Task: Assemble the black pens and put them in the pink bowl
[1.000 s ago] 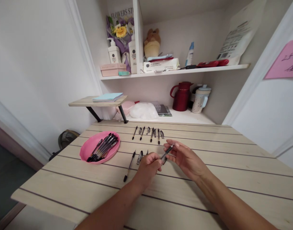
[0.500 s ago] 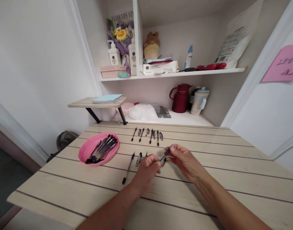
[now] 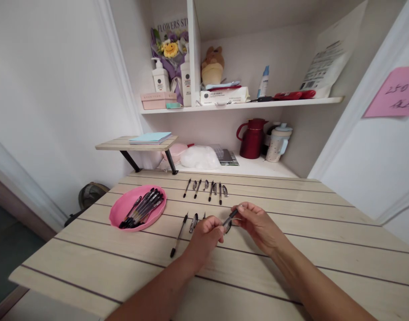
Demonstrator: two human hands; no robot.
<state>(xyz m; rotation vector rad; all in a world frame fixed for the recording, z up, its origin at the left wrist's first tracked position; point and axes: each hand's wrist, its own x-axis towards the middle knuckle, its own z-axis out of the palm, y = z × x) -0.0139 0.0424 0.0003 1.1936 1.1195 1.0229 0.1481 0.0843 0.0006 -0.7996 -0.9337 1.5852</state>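
Note:
My left hand [image 3: 205, 235] and my right hand [image 3: 258, 225] meet over the middle of the wooden table [image 3: 291, 249], both pinched on a black pen [image 3: 230, 218] held slanted between them. Just left of my left hand lie an uncapped pen [image 3: 178, 235] and a loose cap [image 3: 193, 221] on the table. Further back, a row of pens and caps [image 3: 207, 187] is laid out. A pink tray [image 3: 121, 209] at the left holds several black pens [image 3: 145, 205].
Behind the table a white shelf carries a red jug [image 3: 253, 137], a speckled cup [image 3: 278, 142] and a plastic bag [image 3: 200, 156]. A small wooden riser [image 3: 134, 143] with a blue notebook stands at the back left. The upper shelf holds bottles and boxes. A pink note [image 3: 393, 93] hangs at right.
My hands drew slightly closer together on the pen and the view shifted a little. Nothing on the table moved.

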